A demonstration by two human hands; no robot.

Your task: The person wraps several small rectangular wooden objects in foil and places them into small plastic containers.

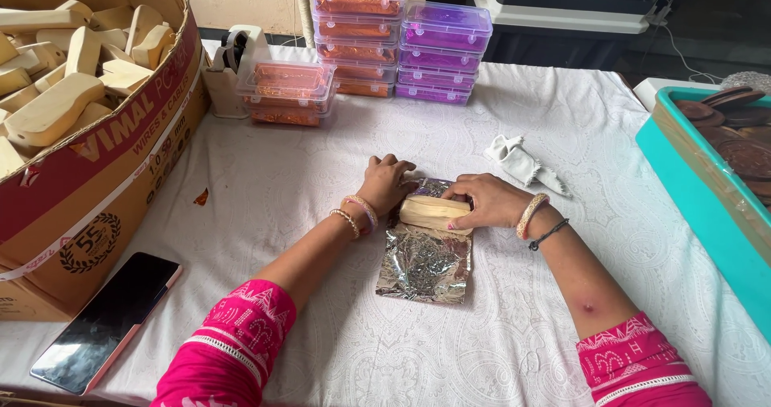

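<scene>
A pale wooden block [434,212] lies across the far end of a patterned silver foil sheet [426,262] on the white tablecloth [498,327]. My left hand [385,184] rests on the block's left end and the foil edge. My right hand [488,200] grips the block's right end with fingers curled over it. Both wrists carry bangles.
A cardboard box [112,142] full of similar wooden blocks stands at left, a dark phone [108,320] before it. Stacked clear boxes, orange [357,29] and purple [442,49], and a tape dispenser [229,69] sit at the back. A crumpled white cloth [522,164] and a teal tray [699,190] lie right.
</scene>
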